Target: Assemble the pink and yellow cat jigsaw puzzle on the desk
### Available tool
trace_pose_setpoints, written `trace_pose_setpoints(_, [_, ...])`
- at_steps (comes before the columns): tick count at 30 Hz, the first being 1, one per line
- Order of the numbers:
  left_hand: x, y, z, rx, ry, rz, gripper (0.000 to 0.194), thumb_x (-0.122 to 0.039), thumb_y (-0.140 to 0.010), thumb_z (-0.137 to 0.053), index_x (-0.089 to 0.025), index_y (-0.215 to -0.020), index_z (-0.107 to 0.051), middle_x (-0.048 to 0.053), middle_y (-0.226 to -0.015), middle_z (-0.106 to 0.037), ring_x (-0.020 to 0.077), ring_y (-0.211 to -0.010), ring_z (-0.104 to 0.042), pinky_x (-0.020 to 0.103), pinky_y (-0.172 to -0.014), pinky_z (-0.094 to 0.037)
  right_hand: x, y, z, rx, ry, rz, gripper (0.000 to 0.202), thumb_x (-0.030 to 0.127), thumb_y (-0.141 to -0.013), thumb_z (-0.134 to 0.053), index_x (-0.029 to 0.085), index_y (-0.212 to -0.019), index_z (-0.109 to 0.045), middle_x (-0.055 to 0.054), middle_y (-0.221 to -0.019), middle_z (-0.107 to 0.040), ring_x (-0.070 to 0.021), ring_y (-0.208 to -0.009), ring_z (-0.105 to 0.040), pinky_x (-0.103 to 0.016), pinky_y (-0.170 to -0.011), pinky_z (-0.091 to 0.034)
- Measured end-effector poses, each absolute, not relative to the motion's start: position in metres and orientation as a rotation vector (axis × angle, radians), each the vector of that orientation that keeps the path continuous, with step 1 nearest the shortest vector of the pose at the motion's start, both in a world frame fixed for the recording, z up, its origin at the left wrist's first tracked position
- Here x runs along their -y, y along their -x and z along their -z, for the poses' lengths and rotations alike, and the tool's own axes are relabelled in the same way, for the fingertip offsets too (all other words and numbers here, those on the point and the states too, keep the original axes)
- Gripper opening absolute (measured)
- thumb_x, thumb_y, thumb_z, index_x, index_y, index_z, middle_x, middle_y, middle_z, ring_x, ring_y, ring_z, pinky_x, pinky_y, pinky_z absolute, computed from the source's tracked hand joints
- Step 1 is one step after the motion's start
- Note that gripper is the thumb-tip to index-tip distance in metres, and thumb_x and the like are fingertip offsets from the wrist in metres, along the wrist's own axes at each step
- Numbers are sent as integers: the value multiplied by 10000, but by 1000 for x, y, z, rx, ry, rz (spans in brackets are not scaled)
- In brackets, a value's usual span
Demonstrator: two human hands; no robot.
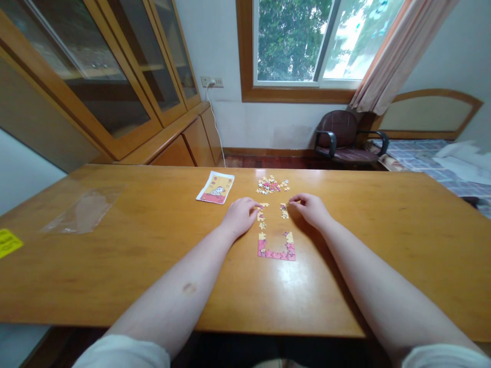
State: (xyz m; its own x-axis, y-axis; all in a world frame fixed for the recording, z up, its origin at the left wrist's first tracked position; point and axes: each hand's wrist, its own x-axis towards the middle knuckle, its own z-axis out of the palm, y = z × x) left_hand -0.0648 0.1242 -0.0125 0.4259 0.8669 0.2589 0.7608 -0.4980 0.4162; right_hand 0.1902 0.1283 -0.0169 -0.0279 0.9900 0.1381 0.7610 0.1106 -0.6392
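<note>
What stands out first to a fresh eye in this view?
Two bare forearms reach in from the bottom, the left hand and right hand at either side of a partly built jigsaw border on the glossy wooden table. Just beyond it sits a heap of loose pieces, with a small picture sheet to its left. Behind, the bright window dominates the top.
</note>
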Motion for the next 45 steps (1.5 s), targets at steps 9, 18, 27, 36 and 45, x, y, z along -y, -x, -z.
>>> trace_pose_setpoints(9, [-111, 36, -22, -1634, -2613, -369, 227, -291, -874, -503, -205, -956, -697, 93, -954, -660, 250, -933, -570, 398, -843, -411, -147, -178, 40, 1956, 1488, -476, 166, 290, -802, -619, 201, -902, -718, -64, -925, -716, -196, -904, -621, -319, -846, -447])
trace_pose_setpoints(18, [-143, 4, -9, -1535, -2601, -359, 227, -315, -844, -547, -239, -984, -708, 65, -1047, -654, 243, -1008, -562, 380, -884, -422, -138, -195, 37, 2074, 1430, -366, 170, 310, -792, -615, 180, -852, -707, -53, -834, -671, -176, -811, -603, -286, -779, -454])
trace_pose_setpoints(27, [-147, -2, 12, -1453, -2605, -286, 246, -375, -845, -534, -249, -966, -707, 73, -987, -639, 247, -972, -574, 383, -879, -424, -139, -191, 39, 2100, 1451, -375, 188, 247, -830, -536, 187, -854, -712, -41, -791, -635, -157, -757, -576, -268, -742, -440])
trace_pose_setpoints(36, [-150, -5, 18, -1585, -2531, -338, 218, -354, -826, -549, -234, -942, -689, 68, -996, -655, 247, -966, -578, 376, -861, -448, -136, -188, 34, 2124, 1454, -365, 196, 231, -831, -523, 181, -833, -713, -48, -799, -645, -158, -757, -574, -263, -735, -438])
trace_pose_setpoints(45, [-148, -4, 14, -1562, -2513, -380, 200, -286, -841, -525, -248, -942, -693, 60, -1013, -649, 234, -999, -568, 367, -900, -429, -136, -189, 35, 2146, 1465, -358, 208, 232, -835, -520, 194, -828, -724, -42, -790, -638, -154, -750, -577, -255, -741, -439])
